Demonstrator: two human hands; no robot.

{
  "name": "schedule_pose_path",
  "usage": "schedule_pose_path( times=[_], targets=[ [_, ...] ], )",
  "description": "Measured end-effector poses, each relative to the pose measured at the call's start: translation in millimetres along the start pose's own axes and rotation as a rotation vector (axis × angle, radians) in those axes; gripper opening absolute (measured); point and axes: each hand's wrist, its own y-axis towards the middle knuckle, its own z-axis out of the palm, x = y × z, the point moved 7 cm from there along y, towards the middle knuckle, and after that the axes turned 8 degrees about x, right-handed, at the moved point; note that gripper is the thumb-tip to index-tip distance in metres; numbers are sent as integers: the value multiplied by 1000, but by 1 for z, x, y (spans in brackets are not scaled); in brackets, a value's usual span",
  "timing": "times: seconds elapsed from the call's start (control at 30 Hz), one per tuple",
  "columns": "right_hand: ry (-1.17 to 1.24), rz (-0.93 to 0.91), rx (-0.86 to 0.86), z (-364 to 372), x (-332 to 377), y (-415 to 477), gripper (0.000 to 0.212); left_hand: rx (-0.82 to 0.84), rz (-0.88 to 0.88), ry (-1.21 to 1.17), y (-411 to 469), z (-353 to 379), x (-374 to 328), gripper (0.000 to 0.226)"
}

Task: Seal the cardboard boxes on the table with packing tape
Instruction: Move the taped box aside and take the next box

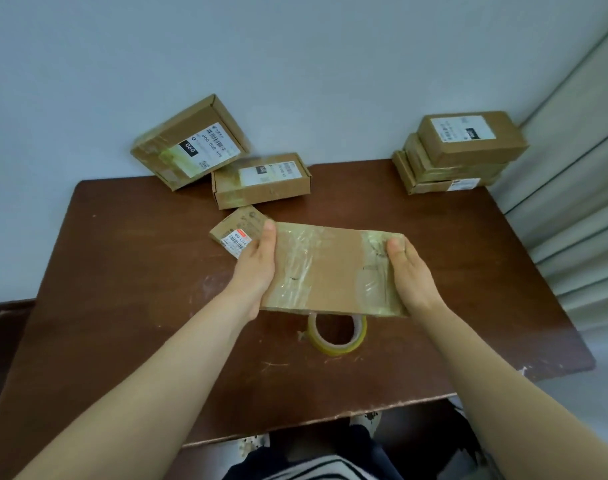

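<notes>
flat brown cardboard box (330,268) mid-frame, held over dark brown wooden surface (139,306). left grip (257,261) clasps its left end, right grip (411,271) its right end (thumbs on top). yellowish packing tape roll (337,336) just below it.

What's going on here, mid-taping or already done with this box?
A person holds a flat brown cardboard box over the dark brown wooden table, left hand at one end, right hand at the other, thumbs on top. Clear tape already bands both ends. The yellowish roll of packing tape lies on the table under the box's near edge, untouched. A stack of three labelled cardboard boxes sits back right. Three more cardboard boxes lie back left, one propped against the pale wall.
</notes>
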Motion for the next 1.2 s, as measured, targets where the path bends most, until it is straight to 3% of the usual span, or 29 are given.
schedule_pose_path(
  times=[0.07, 0.13, 0.23, 0.33, 0.47, 0.57, 0.63, 0.73, 0.83, 0.9, 1.03, 1.1, 1.2],
  targets=[
    [-28, -6, -31, -28, -4, 15, 52, 3, -39, -30, 4, 29, -4, 64],
    [-12, 41, 25, -56, -8, 26, 58, 31, -56, -82, 8, 58, -10, 47],
    [251, 162, 155, -93, -17, 37, 67, 51, 63, -61, 13, 93, -27, 29],
    [523, 193, 185, -123, -22, 54, 69, 109, 211, -25, 14, 126, -49, 39],
    [636, 206, 53, -152, -26, 69, 63, 89, 216, 174, 17, 162, -70, 63],
    [685, 189, -124, -172, -25, 72, 39, 150, 193, 32, 17, 188, -75, 70],
    [737, 142, -199, -183, -21, 70, 37, 118, 182, -68, 22, 196, -76, 70],
    [737, 40, -370, -211, -11, 62, 35, -43, 247, -104, 34, 201, -85, 44],
    [731, -82, -486, -243, 6, 59, 8, -16, 325, -125, 41, 227, -95, 58],
    [738, -104, -486, -256, 14, 64, 13, -10, 367, -104, 42, 242, -103, 59],
    [619, -87, -508, -287, 24, 79, 5, -8, 425, -102, 61, 257, -119, 54],
    [582, -99, -526, -305, 27, 94, 12, 17, 446, -103, 78, 268, -128, 52],
    [549, -103, -466, -323, 28, 126, 19, 54, 438, -80, 97, 293, -142, 64]
  ],
)
